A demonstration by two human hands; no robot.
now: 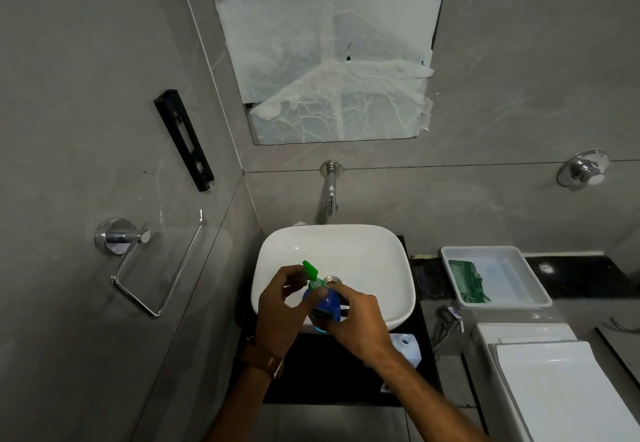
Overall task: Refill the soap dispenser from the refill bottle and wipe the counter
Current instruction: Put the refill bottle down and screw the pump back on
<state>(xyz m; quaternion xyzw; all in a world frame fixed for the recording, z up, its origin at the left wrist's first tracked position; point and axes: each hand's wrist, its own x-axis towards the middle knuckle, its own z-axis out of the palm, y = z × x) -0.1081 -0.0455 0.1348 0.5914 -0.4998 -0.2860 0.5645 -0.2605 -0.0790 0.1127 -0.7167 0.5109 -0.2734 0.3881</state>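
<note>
Soap dispenser, blue with a green pump, sits above the white sink, its base hidden by the right hand gripping it. Left hand pinches near the pump; the refill bottle on the table is mostly hidden behind the right wrist.

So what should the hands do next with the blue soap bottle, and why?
Probably twist the green pump off. The right hand holds the blue dispenser over the sink, the left hand is at the pump's neck, and the pump is still on, so no soap can go in yet.
</note>
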